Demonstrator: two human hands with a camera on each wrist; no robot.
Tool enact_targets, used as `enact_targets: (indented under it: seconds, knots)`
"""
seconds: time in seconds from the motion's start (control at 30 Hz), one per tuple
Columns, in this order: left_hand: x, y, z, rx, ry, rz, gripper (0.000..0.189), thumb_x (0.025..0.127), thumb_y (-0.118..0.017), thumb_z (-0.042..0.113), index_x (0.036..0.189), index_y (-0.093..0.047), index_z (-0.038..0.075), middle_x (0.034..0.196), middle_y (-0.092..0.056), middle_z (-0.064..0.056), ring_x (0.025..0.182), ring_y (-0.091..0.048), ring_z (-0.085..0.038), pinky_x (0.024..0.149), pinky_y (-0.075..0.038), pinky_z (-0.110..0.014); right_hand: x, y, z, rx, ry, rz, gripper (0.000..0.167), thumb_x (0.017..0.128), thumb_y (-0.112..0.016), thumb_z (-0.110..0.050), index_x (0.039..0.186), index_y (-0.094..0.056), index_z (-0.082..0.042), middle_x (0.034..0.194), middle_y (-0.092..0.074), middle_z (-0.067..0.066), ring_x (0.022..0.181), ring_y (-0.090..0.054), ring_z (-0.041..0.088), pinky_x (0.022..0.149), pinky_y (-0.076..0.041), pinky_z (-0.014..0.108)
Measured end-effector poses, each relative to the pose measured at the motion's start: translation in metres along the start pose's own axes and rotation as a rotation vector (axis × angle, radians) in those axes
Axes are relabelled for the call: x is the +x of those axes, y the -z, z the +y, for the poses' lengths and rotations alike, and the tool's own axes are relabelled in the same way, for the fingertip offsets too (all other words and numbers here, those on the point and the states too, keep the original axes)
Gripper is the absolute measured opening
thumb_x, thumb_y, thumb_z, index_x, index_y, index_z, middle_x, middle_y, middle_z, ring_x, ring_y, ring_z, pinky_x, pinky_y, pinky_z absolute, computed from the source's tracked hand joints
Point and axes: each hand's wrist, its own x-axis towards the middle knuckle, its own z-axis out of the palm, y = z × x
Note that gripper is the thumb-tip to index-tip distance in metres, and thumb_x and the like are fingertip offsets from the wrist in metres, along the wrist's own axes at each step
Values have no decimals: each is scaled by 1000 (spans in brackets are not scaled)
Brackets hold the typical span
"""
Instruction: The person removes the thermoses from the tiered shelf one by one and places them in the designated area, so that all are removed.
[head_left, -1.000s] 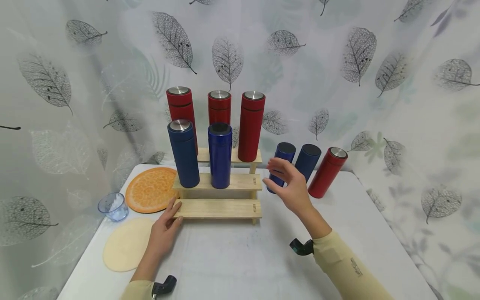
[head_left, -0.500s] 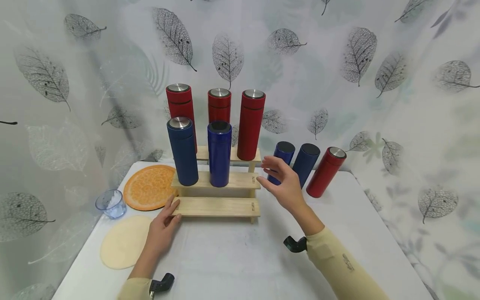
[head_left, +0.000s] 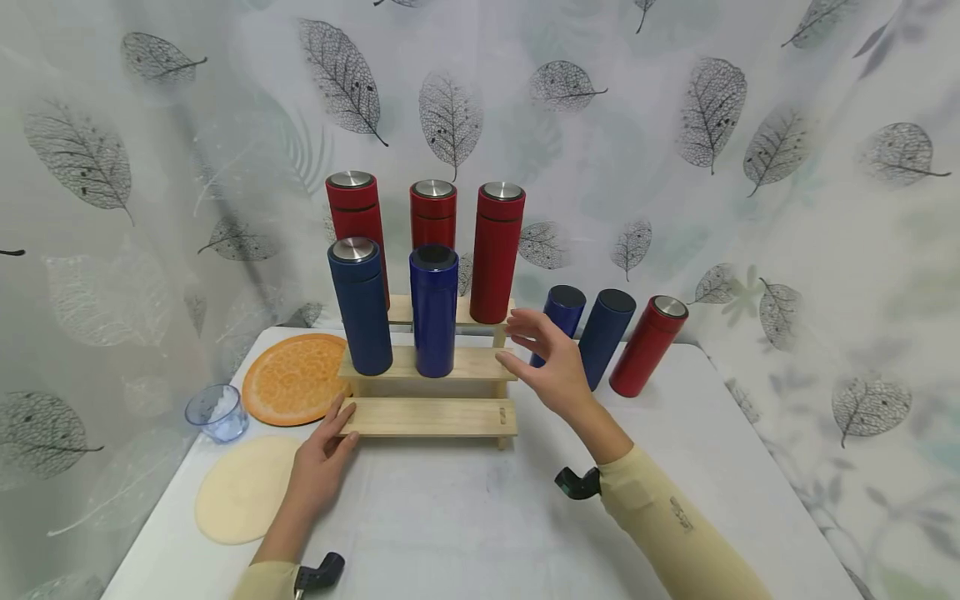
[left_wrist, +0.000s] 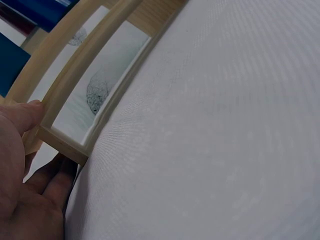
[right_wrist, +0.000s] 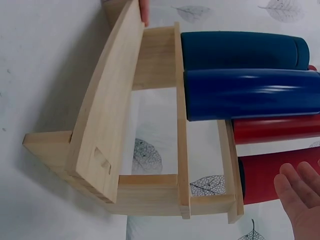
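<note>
My left hand (head_left: 318, 462) grips the left end of a three-step wooden rack (head_left: 431, 417); in the left wrist view its thumb (left_wrist: 30, 112) lies against the step, with fingers lower beside the leg. My right hand (head_left: 553, 367), fingers curved and apart, holds nothing near the rack's right end, in front of the blue bottles on the table. On the middle step stand a matte blue thermos bottle (head_left: 362, 308) and a glossy blue one (head_left: 433, 312). Three red thermos bottles (head_left: 498, 254) stand on the top step, two partly hidden. The lowest step (right_wrist: 107, 100) bears no bottle.
Right of the rack, a glossy blue bottle (head_left: 564, 308), a matte blue bottle (head_left: 606, 333) and a red bottle (head_left: 649, 346) stand on the white table (head_left: 450, 525). At left are an orange round mat (head_left: 296, 379), a cream disc (head_left: 247, 492) and a blue glass (head_left: 217, 412).
My right hand has moved left, away from the bottles on the table and closer to the rack's right end. The left hand stays on the rack; the bottles keep their places.
</note>
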Motion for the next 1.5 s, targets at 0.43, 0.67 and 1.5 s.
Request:
enact_targets:
  seconds: [0.43, 0.67, 1.5]
  knots:
    - [-3, 0, 2, 11, 4, -3, 50, 112, -65, 19, 160, -55, 7, 175, -32, -12, 158, -33, -40, 105, -35, -2, 12, -21, 4, 42, -5, -21, 61, 94, -87, -10, 148, -60, -2, 138, -68, 19, 127, -68, 29, 110, -55, 49]
    - [-1, 2, 0, 43, 0, -3, 51, 112, -65, 19, 161, -54, 9, 175, -33, -12, 158, -33, -40, 104, -34, -1, 18, -34, 3, 50, -23, -49, 65, 94, -87, -15, 150, -58, -1, 140, -67, 21, 130, -66, 27, 112, -54, 45]
    - [-3, 0, 4, 14, -25, 9, 50, 111, -66, 16, 159, -55, 7, 174, -35, -12, 157, -34, -41, 105, -34, -2, 32, -66, 2, 19, -35, -17, 74, 91, -91, -18, 153, -56, 0, 142, -67, 17, 126, -67, 30, 108, -57, 46]
